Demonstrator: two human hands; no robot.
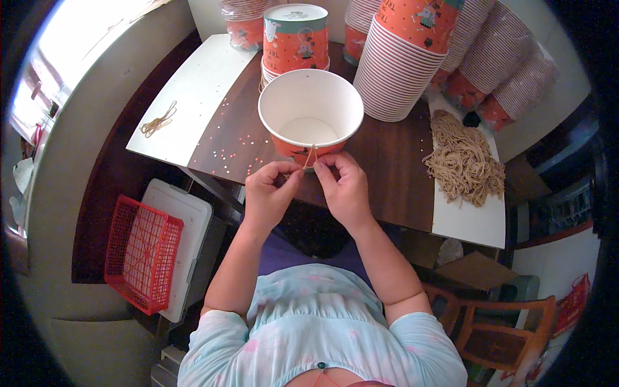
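An open paper bucket point(311, 115), white inside and orange outside, stands on the dark wooden table point(387, 168) just beyond my hands. A thin tan string point(310, 157) runs from its near rim down between my fingers. My left hand point(267, 193) pinches one end of the string at the table's front edge. My right hand point(345, 187) pinches the other end, close beside the left. Both hands touch the bucket's near side.
Tall stacks of orange paper buckets point(403, 58) fill the table's back and right. A pile of tan strings point(463, 161) lies on a white sheet at right. Another white sheet point(193, 97) at left holds a few strings. A red basket point(142, 251) sits low left; a wooden chair point(503, 322) low right.
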